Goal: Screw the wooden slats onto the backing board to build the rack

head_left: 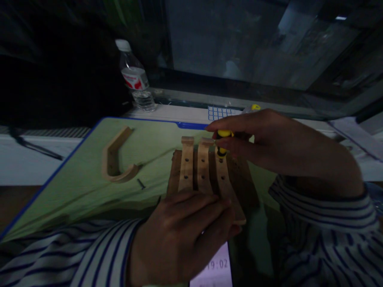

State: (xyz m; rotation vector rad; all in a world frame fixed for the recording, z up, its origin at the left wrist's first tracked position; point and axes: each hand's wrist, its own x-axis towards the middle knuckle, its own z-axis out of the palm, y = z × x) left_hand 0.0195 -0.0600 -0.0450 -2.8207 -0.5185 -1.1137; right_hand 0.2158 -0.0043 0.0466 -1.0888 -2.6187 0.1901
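Note:
My right hand [260, 137] pinches a short yellow-and-black screwdriver [222, 151] between thumb and fingers. It stands nearly upright, its lower end over the upper hole of the rightmost curved wooden strip [226, 184]. Two more such wooden strips, a left one [186, 169] and a middle one [203, 169], lie alongside it on a brown wooden board [174, 179]. Each strip shows two holes. Over their near ends my left hand [182, 235] is closed, fingers curled and holding the strips down; its fingertips are partly hidden. Below it a lit phone [215, 267] shows part of a clock.
A loose wooden hook [108, 159] and a dark screw [141, 183] lie on the left of the green, blue-edged table [77, 187]. Behind it, on the ledge by the window, stand a water bottle [136, 77] and a blue-and-white grid item [220, 113].

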